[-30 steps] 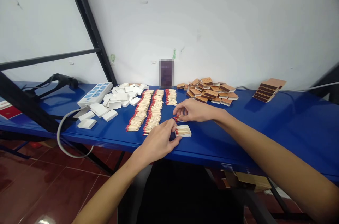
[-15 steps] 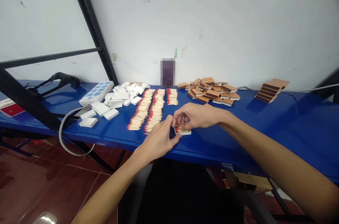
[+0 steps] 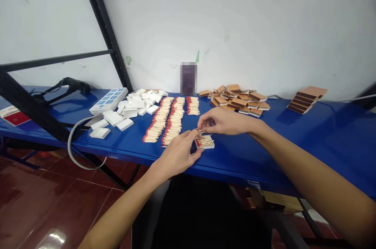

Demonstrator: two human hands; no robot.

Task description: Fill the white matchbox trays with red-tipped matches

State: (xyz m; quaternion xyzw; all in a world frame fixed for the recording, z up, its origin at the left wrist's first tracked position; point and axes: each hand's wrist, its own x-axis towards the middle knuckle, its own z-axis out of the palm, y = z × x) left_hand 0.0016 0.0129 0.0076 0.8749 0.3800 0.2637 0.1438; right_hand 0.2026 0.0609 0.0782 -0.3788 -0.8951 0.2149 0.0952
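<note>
On the blue table, a white matchbox tray (image 3: 209, 147) lies near the front edge, filled with red-headed matches (image 3: 205, 141). My left hand (image 3: 182, 149) grips the tray's left end between thumb and fingers. Just above its far side, my right hand (image 3: 219, 120) is closed in a pinch on what looks like a match, partly hidden by the fingers. Left of the hands, loose matches are laid in two long rows (image 3: 160, 119) (image 3: 174, 121), and a shorter row (image 3: 193, 106) lies farther back.
Empty white trays (image 3: 136, 104) are heaped at the left beside a white panel with blue squares (image 3: 108, 100). Brown matchbox sleeves (image 3: 237, 102) are piled behind my right hand, and a sleeve stack (image 3: 307, 100) stands right. A black shelf post (image 3: 104, 25) rises at left.
My right hand has lifted from inside the tray to just above its far side, uncovering the matches in it. The left hand keeps its grip on the tray.
</note>
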